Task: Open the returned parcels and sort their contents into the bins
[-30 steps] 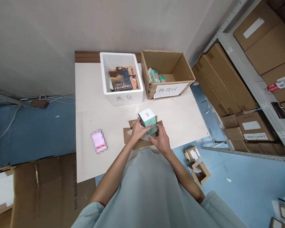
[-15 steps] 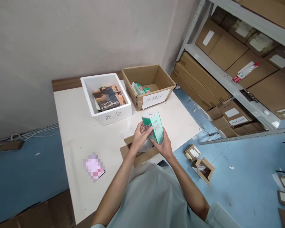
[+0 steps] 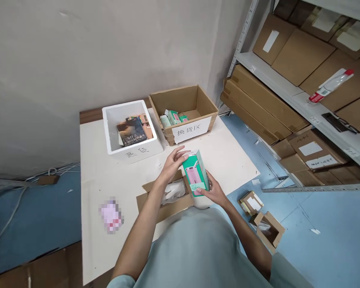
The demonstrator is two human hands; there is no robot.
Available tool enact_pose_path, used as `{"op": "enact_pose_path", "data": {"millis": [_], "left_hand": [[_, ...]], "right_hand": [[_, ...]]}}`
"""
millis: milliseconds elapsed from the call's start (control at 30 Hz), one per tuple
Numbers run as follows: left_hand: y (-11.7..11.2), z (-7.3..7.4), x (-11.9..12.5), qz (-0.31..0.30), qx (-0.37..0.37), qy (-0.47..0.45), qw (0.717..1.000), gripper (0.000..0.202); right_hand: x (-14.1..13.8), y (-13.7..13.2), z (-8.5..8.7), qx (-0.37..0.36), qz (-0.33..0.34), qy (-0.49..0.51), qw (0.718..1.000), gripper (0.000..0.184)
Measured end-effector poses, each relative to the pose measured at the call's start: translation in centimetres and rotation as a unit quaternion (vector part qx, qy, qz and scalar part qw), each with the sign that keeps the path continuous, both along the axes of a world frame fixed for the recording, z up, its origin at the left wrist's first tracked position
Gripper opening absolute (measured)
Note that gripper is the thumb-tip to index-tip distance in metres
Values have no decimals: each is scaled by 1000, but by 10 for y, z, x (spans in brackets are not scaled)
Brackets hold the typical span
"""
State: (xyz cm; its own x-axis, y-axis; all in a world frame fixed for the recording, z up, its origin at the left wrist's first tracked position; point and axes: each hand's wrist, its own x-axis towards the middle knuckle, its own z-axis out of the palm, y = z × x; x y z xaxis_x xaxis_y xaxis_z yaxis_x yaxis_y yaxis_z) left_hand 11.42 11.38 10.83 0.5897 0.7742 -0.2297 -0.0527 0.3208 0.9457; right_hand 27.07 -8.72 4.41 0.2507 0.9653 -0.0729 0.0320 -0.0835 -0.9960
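Observation:
A green-and-white carton (image 3: 195,174) with a pink item pictured on its front is held upright, slightly tilted, above the near part of the table. My right hand (image 3: 214,190) grips its lower right side, thumb across the front. My left hand (image 3: 172,162) is at the carton's upper left corner with fingers stretched out and apart; its thumb appears to touch the edge. Below my left forearm an opened cardboard box (image 3: 165,211) has its flaps spread, with crumpled clear plastic wrapping (image 3: 175,191) inside.
A white foam bin (image 3: 135,154) holding books (image 3: 134,130) stands beside a labelled cardboard bin (image 3: 193,130) with several green cartons (image 3: 174,117). A blurred phone-like object (image 3: 111,216) lies on the table (image 3: 97,168). Shelving (image 3: 288,90) with boxes stands right; small open boxes (image 3: 268,230) lie on the floor.
The carton has turned so its pictured front faces me. My left hand has loosened from its side and shifted to its top corner. The opened box below shows more.

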Motion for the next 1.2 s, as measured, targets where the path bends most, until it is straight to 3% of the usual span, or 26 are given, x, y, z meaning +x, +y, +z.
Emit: {"op": "enact_pose_path", "data": {"millis": [233, 400, 633, 767, 867, 933, 1033, 1133, 1200], "left_hand": [[-7, -3, 62, 66, 27, 99, 992, 82], [-11, -9, 86, 131, 47, 166, 976, 78], [-15, -4, 89, 178, 81, 210, 958, 64], [-7, 5, 80, 199, 17, 187, 962, 69], [1, 0, 75, 191, -24, 160, 968, 67], [4, -6, 76, 202, 20, 169, 965, 63], [4, -6, 83, 195, 175, 197, 945, 53], [-2, 5, 92, 123, 284, 189, 932, 31], [-6, 15, 98, 56, 287, 168, 941, 25]], "right_hand": [[66, -1, -16, -25, 43, 102, 994, 105], [93, 6, -15, 2, 62, 101, 993, 91], [107, 11, -12, 5, 110, 142, 984, 82], [113, 4, -15, -16, 135, 179, 974, 81], [119, -4, -21, -76, 140, 254, 954, 78], [123, -8, -24, -110, 135, 290, 941, 80], [130, -8, -25, -121, 120, 310, 936, 85], [137, -4, -22, -116, 112, 329, 930, 86], [141, -3, -20, -113, 109, 345, 925, 83]]}}
